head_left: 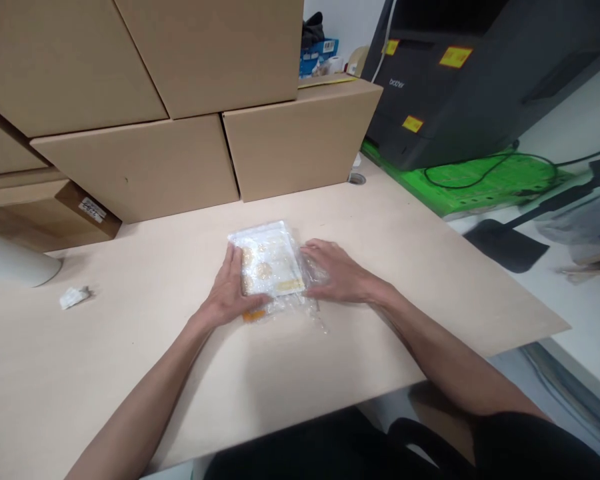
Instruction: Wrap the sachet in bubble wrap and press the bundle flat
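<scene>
Both hands at a clear plastic packet (270, 265), which lies flat on the pale wooden table (330, 360) and shows pale round pieces and a yellow strip through its wrap.

(a) My left hand (230, 293) lies against the packet's left edge, fingers stretched out along it and thumb reaching across the packet's near corner. Whether the thumb pinches the wrap or only rests on it, I cannot tell.

(b) My right hand (337, 273) lies palm down with fingers spread flat on the crinkled loose film at the packet's right edge. It presses and grasps nothing.

(c) A crumpled white scrap (74, 297) sits well to the left of the packet.

(d) Stacked cardboard boxes (180, 67) stand beyond the packet, well apart from it.

(e) A black printer (455, 87) on a green mat (480, 183) stands beyond the packet and to its right.

(f) A flat black stand base (505, 245) lies far to the right of the packet, off the table.
</scene>
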{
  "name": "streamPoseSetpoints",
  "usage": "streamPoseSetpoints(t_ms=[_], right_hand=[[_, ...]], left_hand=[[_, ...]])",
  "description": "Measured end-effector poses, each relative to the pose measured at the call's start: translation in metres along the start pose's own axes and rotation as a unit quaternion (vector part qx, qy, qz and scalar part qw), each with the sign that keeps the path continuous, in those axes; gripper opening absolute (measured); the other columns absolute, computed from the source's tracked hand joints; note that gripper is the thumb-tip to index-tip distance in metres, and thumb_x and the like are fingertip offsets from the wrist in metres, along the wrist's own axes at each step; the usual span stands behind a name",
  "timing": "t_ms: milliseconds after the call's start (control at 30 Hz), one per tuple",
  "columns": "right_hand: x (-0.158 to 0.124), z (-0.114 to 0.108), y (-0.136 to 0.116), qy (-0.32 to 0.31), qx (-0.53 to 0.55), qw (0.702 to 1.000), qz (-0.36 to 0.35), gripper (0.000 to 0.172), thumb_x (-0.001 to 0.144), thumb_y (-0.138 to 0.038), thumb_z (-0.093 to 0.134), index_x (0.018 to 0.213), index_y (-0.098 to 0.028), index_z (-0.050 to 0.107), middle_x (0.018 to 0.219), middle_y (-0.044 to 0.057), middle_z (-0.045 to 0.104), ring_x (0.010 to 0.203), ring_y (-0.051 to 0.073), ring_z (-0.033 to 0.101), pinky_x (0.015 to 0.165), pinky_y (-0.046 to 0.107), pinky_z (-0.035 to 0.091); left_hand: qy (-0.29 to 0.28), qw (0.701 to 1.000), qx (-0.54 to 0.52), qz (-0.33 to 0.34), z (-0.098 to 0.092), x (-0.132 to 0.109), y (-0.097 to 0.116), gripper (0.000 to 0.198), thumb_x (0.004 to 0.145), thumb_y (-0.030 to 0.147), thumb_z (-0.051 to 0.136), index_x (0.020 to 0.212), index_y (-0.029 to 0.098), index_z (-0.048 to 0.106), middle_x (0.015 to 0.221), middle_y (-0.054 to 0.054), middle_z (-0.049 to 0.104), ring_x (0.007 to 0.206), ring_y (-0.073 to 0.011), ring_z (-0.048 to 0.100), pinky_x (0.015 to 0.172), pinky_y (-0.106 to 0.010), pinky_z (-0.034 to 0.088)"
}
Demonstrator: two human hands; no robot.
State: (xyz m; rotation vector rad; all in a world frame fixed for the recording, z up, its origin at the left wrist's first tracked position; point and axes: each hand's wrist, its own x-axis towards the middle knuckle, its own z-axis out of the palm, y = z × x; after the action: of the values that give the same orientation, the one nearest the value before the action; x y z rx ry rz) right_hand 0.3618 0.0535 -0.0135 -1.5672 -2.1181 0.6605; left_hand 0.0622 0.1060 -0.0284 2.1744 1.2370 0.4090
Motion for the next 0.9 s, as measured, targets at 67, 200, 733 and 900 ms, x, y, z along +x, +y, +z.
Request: streamPoseSetpoints(t_ms=[67, 200, 733, 900], right_hand=[[-0.004, -0.007, 0.0, 0.015, 0.026, 0.999, 0.042, 0.05, 0.075, -0.054, 0.073, 0.113, -0.022, 0.069, 0.115, 0.01, 0.068, 0.107, 0.031, 0.061, 0.092, 0.045, 0.048], [-0.008, -0.012, -0.009, -0.043, 0.211, 0.972, 0.089, 0.028, 0.08, -0.049, 0.067, 0.084, -0.022, 0.073, 0.075, 0.001, 0.066, 0.071, 0.019, 0.06, 0.068, 0.033, 0.049], [-0.012, 0.019, -0.01, -0.013, 0.024, 0.996, -0.088, 0.048, 0.099, -0.034, 0.038, 0.144, -0.028, 0.05, 0.155, 0.005, 0.045, 0.143, 0.027, 0.04, 0.118, 0.052, 0.036], [-0.01, 0.016, 0.0, -0.044, 0.022, 0.996, -0.076, 0.048, 0.097, -0.034, 0.041, 0.142, -0.027, 0.055, 0.153, 0.003, 0.047, 0.141, 0.026, 0.044, 0.117, 0.051, 0.038]], left_hand=[[-0.011, 1.0, 0.018, -0.003, -0.001, 0.0, 0.001, 0.127, 0.07, 0.067, 0.074, 0.161, 0.022, -0.003, 0.166, -0.016, -0.014, 0.153, -0.0415, -0.003, 0.121, -0.06, 0.01], [-0.013, 0.999, 0.027, -0.01, -0.001, 0.001, 0.002, 0.128, 0.07, 0.067, 0.074, 0.16, 0.021, -0.004, 0.167, -0.016, -0.013, 0.152, -0.0432, -0.001, 0.121, -0.061, 0.013], [-0.03, 0.999, 0.02, -0.006, -0.008, 0.001, 0.003, 0.127, 0.067, 0.064, 0.077, 0.161, 0.023, 0.003, 0.167, -0.015, -0.008, 0.153, -0.0419, 0.001, 0.122, -0.058, 0.012], [-0.076, 0.996, 0.039, 0.036, -0.018, 0.004, -0.012, 0.134, 0.06, 0.063, 0.082, 0.161, 0.026, 0.002, 0.168, -0.014, 0.0, 0.153, -0.0385, -0.001, 0.123, -0.055, -0.001]])
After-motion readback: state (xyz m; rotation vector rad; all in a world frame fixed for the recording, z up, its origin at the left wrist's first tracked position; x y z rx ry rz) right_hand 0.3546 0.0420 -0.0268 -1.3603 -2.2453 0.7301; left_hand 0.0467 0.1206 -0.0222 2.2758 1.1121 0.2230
